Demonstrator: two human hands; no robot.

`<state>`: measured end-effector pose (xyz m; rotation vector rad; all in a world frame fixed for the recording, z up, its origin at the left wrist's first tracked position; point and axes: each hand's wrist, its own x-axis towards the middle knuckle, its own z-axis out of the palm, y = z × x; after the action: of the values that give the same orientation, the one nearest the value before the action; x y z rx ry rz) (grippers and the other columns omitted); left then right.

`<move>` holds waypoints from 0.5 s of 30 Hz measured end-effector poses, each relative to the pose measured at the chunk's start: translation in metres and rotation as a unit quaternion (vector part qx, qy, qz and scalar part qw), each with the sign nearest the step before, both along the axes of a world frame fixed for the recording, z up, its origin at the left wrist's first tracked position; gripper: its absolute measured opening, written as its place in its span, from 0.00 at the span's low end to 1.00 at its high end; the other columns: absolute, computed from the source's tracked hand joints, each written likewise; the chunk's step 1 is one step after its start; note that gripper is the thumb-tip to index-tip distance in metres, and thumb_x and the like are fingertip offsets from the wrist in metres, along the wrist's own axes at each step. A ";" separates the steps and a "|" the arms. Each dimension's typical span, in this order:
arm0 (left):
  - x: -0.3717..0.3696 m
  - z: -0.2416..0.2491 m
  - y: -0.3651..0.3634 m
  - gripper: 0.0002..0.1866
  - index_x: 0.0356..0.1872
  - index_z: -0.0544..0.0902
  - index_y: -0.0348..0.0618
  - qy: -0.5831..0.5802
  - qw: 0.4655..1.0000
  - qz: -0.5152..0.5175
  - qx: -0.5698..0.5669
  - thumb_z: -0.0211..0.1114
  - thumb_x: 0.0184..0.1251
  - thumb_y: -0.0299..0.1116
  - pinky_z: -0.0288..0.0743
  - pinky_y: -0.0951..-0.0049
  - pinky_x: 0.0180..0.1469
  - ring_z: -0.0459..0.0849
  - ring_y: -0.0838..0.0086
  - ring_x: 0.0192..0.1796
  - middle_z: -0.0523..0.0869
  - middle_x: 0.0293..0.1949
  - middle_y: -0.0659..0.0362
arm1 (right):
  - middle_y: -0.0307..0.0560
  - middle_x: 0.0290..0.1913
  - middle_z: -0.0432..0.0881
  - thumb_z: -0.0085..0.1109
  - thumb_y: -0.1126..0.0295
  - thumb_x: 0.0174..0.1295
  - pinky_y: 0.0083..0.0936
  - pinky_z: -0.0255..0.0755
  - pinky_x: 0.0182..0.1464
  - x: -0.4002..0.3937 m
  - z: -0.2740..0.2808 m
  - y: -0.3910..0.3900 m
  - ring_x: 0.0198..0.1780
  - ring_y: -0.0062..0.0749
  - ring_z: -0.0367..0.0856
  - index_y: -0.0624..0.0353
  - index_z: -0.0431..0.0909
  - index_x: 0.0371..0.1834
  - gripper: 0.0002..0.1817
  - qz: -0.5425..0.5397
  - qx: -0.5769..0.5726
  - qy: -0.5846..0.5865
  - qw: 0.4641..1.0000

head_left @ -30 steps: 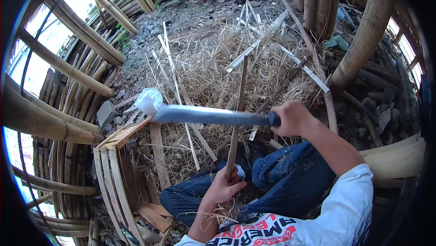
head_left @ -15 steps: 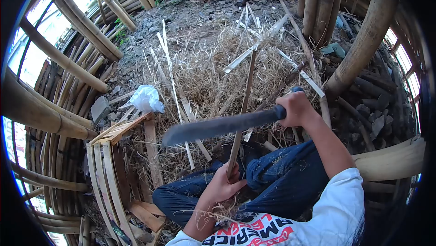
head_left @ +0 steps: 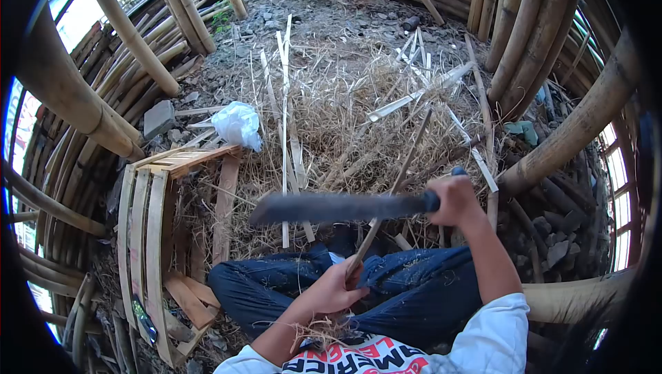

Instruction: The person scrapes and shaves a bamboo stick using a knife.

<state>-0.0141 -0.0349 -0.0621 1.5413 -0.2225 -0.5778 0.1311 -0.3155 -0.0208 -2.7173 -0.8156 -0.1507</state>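
Head view is showing me both hands working above the crossed legs. At six o'clock, my left hand [head_left: 334, 291] is gripping the lower end of a stick [head_left: 414, 148], fingers and thumb closed around it, while the far end is pointing toward one o'clock over the straw [head_left: 338, 119]. Between three and four o'clock, my right hand [head_left: 455, 200] is clamping the handle of a knife [head_left: 338, 208], whose blade is reaching toward nine o'clock and crossing the stick.

The stick is now leaning farther toward one o'clock and the blade is lying more nearly level across the view. That is keeping the blade over the stick's middle stretch, clear of the left fingers. The blade is blurring, so I am judging it to be moving; I cannot tell whether its edge is touching the wood.

At eight o'clock a crate [head_left: 140, 236] is standing beside the jeans [head_left: 241, 284], and a bag [head_left: 236, 124] is resting near its top at ten.
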 end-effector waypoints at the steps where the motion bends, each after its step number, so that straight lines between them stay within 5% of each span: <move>1: 0.000 0.005 0.005 0.18 0.34 0.65 0.43 0.003 1.000 -0.003 0.000 0.70 0.54 0.20 0.60 0.79 0.30 0.60 0.83 0.28 0.62 0.27 0.68 | 0.51 0.24 0.82 0.68 0.63 0.36 0.42 0.77 0.35 0.007 -0.002 -0.012 0.30 0.49 0.84 0.55 0.78 0.22 0.12 -0.003 0.000 0.003 1.000; 3: 0.004 0.016 0.010 0.19 0.35 0.66 0.43 0.051 0.999 -0.001 -0.008 0.70 0.53 0.20 0.60 0.80 0.30 0.61 0.83 0.29 0.62 0.28 0.67 | 0.53 0.24 0.82 0.68 0.64 0.40 0.43 0.77 0.36 0.018 -0.002 -0.033 0.31 0.51 0.83 0.55 0.79 0.23 0.10 -0.184 0.035 -0.016 0.982; 15: -0.004 0.016 -0.002 0.18 0.35 0.65 0.42 0.052 0.998 -0.007 -0.031 0.70 0.55 0.19 0.60 0.80 0.30 0.58 0.84 0.28 0.59 0.27 0.68 | 0.51 0.24 0.82 0.67 0.65 0.38 0.41 0.76 0.33 0.008 0.008 -0.013 0.29 0.50 0.83 0.52 0.80 0.25 0.10 -0.033 -0.008 -0.040 0.999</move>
<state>-0.0177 -0.0373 -0.0459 1.4467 -0.1712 -0.6539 0.1394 -0.3287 -0.0127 -2.7700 -0.7505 -0.2700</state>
